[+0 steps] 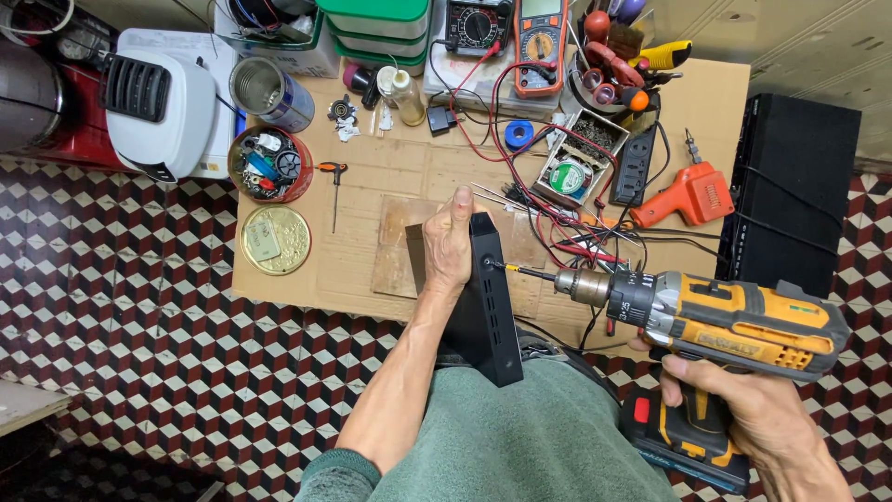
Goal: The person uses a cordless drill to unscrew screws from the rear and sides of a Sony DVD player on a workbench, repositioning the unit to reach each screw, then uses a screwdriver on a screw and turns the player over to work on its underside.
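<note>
Matt black plastic box (487, 297), glossy yellow-and-black plastic drill (734, 321) with metal chuck, rough brown cardboard sheet (390, 177).

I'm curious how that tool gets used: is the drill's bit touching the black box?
Touching. In the head view the bit of the drill in the right hand meets the side of the black box, which the left hand steadies.

Black box (485, 297) — yellow-black drill (734, 321) — checkered floor (139, 307).

Black box (485, 297) upright between left hand (448, 244) and drill (715, 321), cardboard sheet (390, 177) behind.
</note>
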